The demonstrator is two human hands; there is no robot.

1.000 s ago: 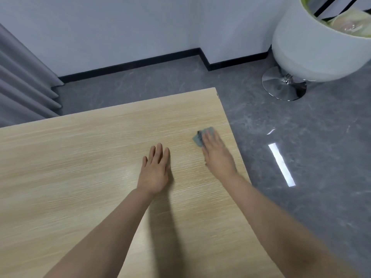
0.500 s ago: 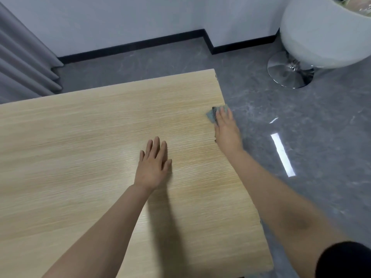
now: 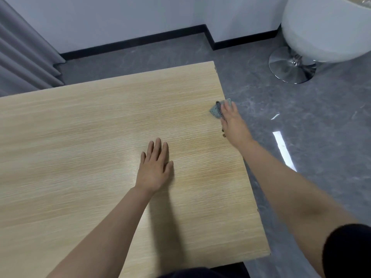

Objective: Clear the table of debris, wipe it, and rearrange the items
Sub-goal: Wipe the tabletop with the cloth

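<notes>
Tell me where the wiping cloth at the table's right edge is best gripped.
Probably pinch the cloth at its exposed far-left corner, coming from the left: the right hand lies flat over the rest, and it rests flat on the table edge.

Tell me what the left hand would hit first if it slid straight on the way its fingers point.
Nothing on the table, as far as the picture shows. The left hand lies flat, its fingers pointing at the far edge; only bare wood lies ahead. Past that edge comes open floor, then the wall.

Left hand (image 3: 154,169): flat, palm down, fingers straight, pointing toward 12 o'clock. Right hand (image 3: 230,122): arm extended toward 11 o'clock, fingers straight, pressing downward.
</notes>
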